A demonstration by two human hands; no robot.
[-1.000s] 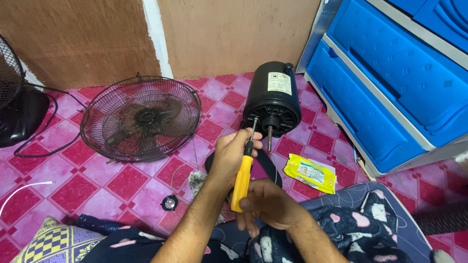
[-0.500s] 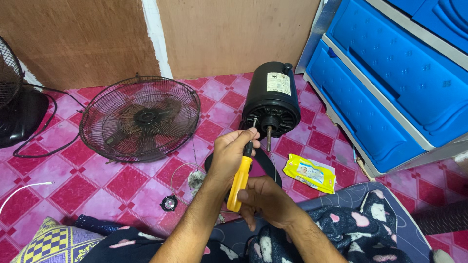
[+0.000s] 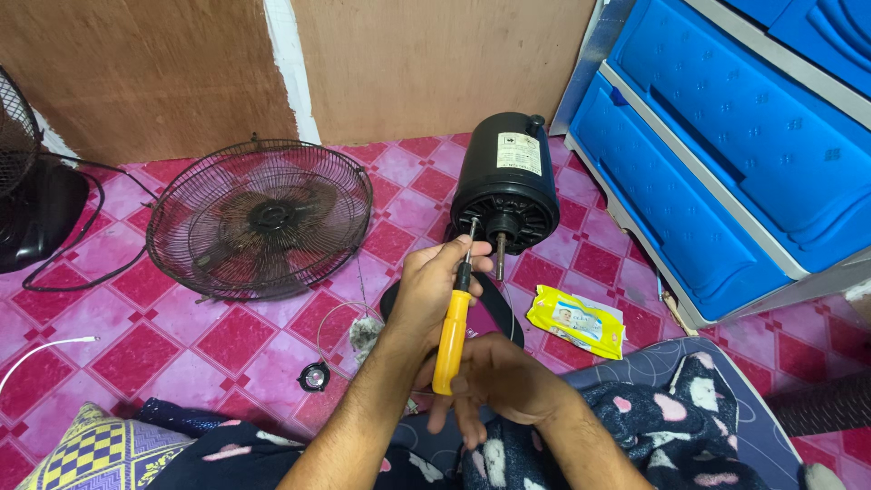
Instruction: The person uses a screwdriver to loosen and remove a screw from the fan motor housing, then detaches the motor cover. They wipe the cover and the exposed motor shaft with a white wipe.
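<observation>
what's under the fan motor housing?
Below the black motor housing a dark round base shows on the pink tiled floor. The left hand, the right hand and the yellow screwdriver cover most of it; the mounting is hidden.

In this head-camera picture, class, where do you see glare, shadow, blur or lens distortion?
Head view: even, soft light; mild sheen on the black fan motor and blue plastic drawers; faint shadows under the fan grille; both hands and the yellow screwdriver are sharp; wide-angle bending tilts the drawers at the right edge.
</observation>
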